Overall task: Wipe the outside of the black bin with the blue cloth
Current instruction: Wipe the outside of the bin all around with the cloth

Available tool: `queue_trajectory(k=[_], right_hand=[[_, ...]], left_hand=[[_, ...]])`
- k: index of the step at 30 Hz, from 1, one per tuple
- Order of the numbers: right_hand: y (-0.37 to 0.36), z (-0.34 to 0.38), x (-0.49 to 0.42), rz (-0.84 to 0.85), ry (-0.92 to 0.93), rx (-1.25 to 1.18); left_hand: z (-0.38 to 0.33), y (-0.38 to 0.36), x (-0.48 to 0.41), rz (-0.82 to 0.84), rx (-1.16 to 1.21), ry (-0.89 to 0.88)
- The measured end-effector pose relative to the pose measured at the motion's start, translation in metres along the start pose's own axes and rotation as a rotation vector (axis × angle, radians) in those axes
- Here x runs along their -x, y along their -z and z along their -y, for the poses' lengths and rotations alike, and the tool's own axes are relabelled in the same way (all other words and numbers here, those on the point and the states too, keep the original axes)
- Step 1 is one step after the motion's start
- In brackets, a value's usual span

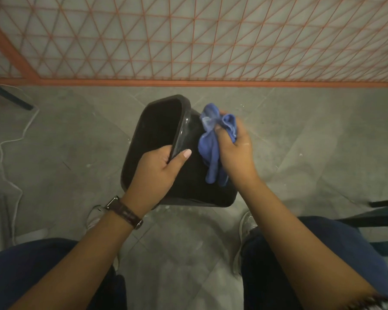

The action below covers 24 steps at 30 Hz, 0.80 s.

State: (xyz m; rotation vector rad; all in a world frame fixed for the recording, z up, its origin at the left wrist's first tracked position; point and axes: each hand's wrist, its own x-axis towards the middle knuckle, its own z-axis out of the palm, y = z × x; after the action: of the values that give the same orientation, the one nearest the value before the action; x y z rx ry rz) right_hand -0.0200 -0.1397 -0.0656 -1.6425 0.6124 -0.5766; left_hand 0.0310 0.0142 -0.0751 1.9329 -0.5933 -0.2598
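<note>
Far left of the black bin point(157, 139), a white cord point(11, 153) trails over the grey floor point(300, 130), and a dark chair leg point(9, 97) angles in near the orange lattice panel point(188, 36) that stands behind the bin. The bin itself is held off the floor between the person's knees, tipped so its open mouth faces up and to the left and its outer wall faces up and to the right.

The left hand point(157, 173), a watch point(124, 212) on its wrist, grips the bin's near rim: the thumb lies on the outside, and the fingers point(159, 153) curl over the edge into the inside, pressed together.

Just right of that rim, the blue cloth point(213, 151) is bunched against the bin's outer wall, which looks wet and glossy there. The right hand point(235, 151) clutches the cloth in a closed fist, its fingers wrapped into the folds; a tail of cloth hangs down over the wall.

The wiping step appears to be in hand, on the upper part of this one side. The next move likely calls for drawing the cloth down the wall toward the base with steady pressure while the left hand braces the rim, then turning the bin to bring its other sides round.
</note>
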Motion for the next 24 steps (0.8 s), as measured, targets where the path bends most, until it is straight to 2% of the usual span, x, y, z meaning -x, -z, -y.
queue_trajectory(k=[5,11,15,17,20,24], right_hand=[[-0.010,0.011,0.003,0.164,0.093,-0.010],[-0.013,0.010,0.005,0.240,0.223,0.012],[-0.017,0.001,0.009,0.291,0.392,0.101],[-0.017,-0.007,0.013,0.330,0.453,0.174],[-0.016,-0.016,0.021,0.370,0.473,0.325],[-0.014,-0.014,0.033,0.503,0.530,0.423]], left_hand=[[0.006,0.002,-0.002,-0.022,-0.101,-0.070],[0.007,0.009,-0.006,0.001,-0.201,-0.134],[0.007,0.011,-0.007,0.007,-0.128,-0.114],[0.006,0.008,-0.007,0.001,-0.004,-0.035],[0.004,0.005,-0.006,-0.009,0.159,0.095],[0.001,0.007,-0.009,-0.099,0.210,0.143]])
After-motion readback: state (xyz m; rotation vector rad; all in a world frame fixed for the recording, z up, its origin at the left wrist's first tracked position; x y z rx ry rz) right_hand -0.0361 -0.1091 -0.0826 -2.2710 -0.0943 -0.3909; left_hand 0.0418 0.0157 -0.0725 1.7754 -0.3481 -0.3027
